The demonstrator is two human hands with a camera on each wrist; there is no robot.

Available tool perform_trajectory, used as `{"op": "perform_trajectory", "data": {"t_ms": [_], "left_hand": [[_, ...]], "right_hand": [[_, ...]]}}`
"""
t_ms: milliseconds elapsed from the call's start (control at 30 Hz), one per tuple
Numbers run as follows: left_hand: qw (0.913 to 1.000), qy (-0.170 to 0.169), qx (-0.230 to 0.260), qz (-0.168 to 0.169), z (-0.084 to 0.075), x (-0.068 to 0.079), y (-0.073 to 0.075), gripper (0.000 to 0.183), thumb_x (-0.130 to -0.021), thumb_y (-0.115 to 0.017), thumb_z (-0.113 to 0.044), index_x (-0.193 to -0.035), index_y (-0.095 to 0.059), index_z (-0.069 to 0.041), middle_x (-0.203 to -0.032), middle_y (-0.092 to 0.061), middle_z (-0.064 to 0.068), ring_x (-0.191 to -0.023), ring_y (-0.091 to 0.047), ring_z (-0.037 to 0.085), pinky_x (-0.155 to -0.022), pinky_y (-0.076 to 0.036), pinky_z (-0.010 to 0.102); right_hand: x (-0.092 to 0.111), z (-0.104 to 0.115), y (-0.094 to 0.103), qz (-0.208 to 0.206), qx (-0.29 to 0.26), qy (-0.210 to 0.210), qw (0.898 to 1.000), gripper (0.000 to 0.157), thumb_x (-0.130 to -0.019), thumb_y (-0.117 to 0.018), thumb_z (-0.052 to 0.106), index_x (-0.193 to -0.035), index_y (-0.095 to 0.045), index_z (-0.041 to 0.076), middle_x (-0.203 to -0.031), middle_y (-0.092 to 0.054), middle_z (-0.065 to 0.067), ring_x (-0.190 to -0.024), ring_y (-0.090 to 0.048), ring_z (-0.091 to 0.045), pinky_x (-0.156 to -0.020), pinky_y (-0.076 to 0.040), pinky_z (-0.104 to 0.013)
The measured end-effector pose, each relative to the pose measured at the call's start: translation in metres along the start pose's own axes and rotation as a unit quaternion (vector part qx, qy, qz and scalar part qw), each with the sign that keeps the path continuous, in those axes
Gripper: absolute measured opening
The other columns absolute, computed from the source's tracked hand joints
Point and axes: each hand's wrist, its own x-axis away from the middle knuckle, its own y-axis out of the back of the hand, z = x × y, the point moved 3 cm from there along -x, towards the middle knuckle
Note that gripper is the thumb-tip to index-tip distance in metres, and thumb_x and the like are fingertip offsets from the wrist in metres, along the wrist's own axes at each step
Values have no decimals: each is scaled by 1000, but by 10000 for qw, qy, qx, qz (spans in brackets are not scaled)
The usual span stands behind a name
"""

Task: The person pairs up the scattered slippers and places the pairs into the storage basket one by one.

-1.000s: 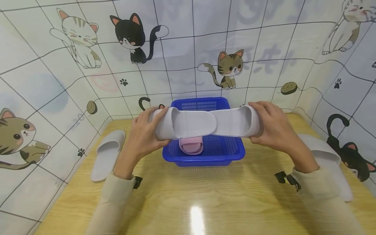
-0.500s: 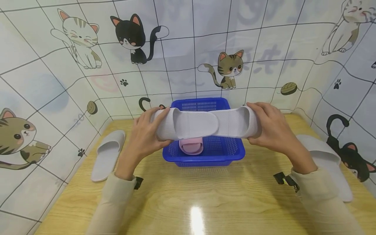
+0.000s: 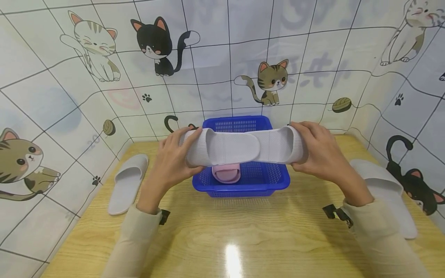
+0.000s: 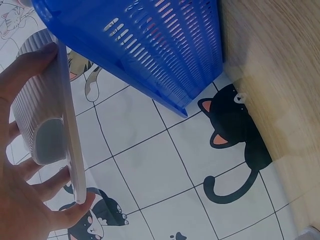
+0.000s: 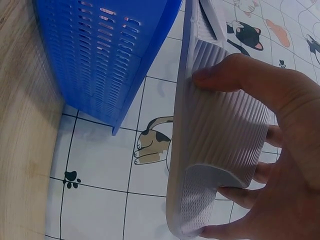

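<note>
My left hand grips a white slipper across its ribbed strap, the sole's heel end pointing inward. Opposite, my right hand holds a second white slipper by its strap. The two heel ends overlap in the middle, the left one nearer the camera. Both slippers are raised above the blue basket, hiding part of it. In the left wrist view, fingers and thumb span the slipper; in the right wrist view they likewise clasp the other slipper.
A pink slipper lies in the basket, partly hidden. On the wooden table, one light grey slipper lies at the left and a white slipper at the right, partly behind the right forearm. A cat-printed sheet rises behind.
My hands have come slightly closer together, so the two heel ends overlap a little more. The basket and the slippers on the table stay where they were.
</note>
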Motion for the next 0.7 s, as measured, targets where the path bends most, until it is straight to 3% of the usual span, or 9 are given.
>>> {"op": "perform_trajectory", "data": {"t_ms": [700], "left_hand": [[9998,-128,-67,-120,-6,0,2,115,-63,-96,-50,-160,-37,-34,-156,-45,14,-139,-47,38,-104,-42,61]], "right_hand": [[1,7,0,10,90,-69,9999,110,-52,-98,22,-150,-49,12,-141,-53,-22,-125,-50,-42,-98,-42,-64]]}}
